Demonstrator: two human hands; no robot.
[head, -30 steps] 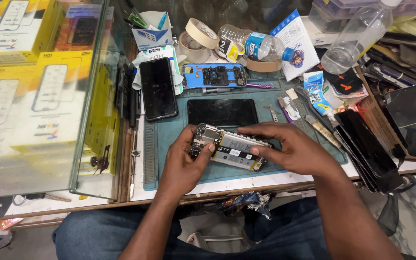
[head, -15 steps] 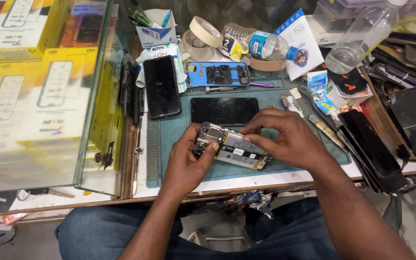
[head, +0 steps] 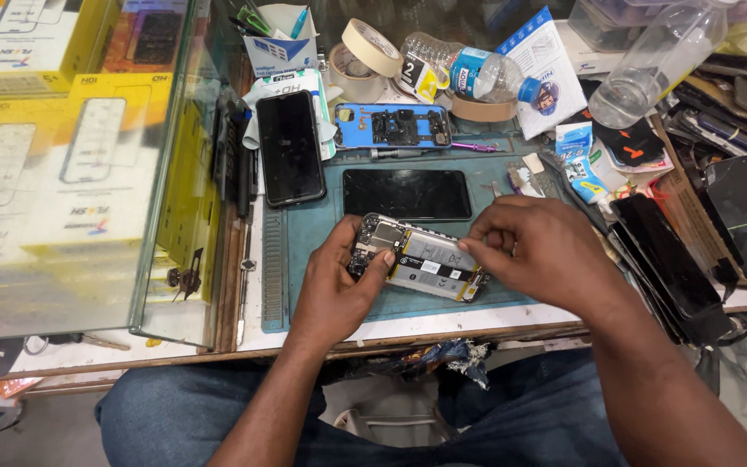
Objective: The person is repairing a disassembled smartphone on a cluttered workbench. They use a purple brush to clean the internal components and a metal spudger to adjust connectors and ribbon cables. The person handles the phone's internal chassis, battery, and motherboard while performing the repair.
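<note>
The opened smartphone [head: 418,258] lies on the teal work mat [head: 322,259], near the front edge of the workbench [head: 391,324], with its circuit board and battery facing up. The left hand [head: 336,285] grips the phone at its camera end: the thumb presses on top of the board and the other fingers curl around the side. The right hand [head: 539,251] is at the other end, with thumb and forefinger pinched together on the top edge of the phone; whether something small is between them I cannot tell.

Just behind the phone a black display panel [head: 406,193] lies flat on the mat. Behind that lies a blue phone frame [head: 392,126]. A second black phone [head: 290,147] lies to the left of these, partly on the mat. A roll of tape [head: 373,47] and a lying plastic bottle [head: 469,71] are at the back. A glass case [head: 88,173] with yellow boxes stands on the left.
</note>
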